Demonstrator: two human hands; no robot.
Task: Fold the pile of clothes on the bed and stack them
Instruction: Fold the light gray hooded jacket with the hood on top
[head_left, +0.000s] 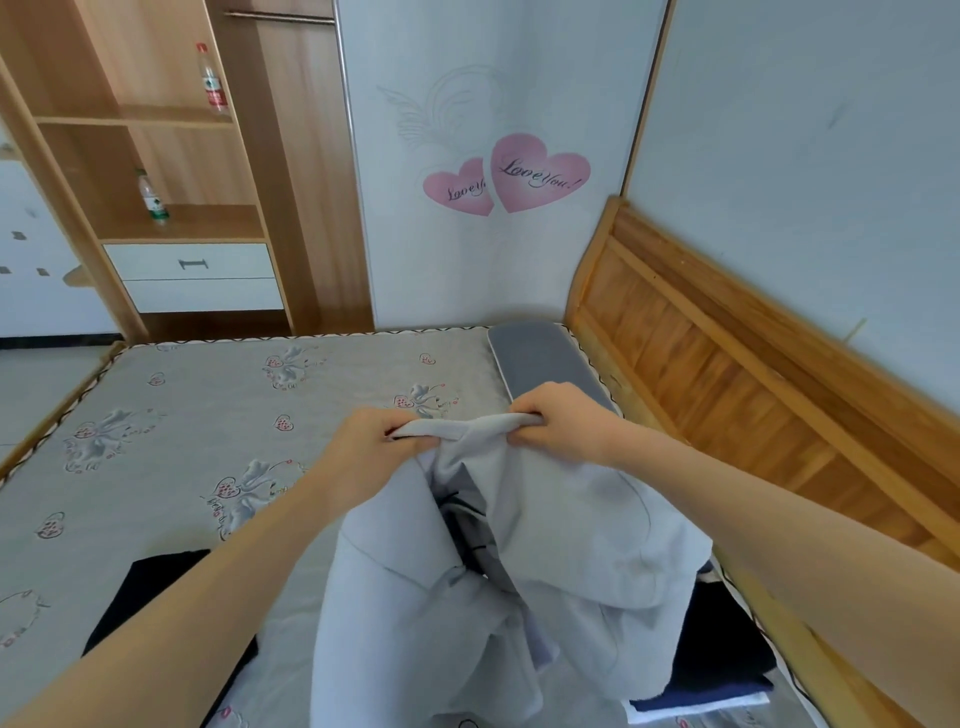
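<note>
A pale grey garment (519, 571) hangs bunched above the bed, held up by its top edge. My left hand (371, 439) grips that edge on the left and my right hand (558, 421) grips it on the right, fingers curled around the fabric. A dark folded garment (150, 587) lies flat on the mattress under my left forearm. To the lower right, partly hidden behind the grey garment, sits a pile of dark navy and white clothes (722, 670).
The grey patterned mattress (208, 415) stretches away to the left. A grey pillow (545, 358) lies at its far right corner by the wooden headboard (753, 374). A wardrobe with shelves, two bottles (151, 197) and drawers stands behind the bed.
</note>
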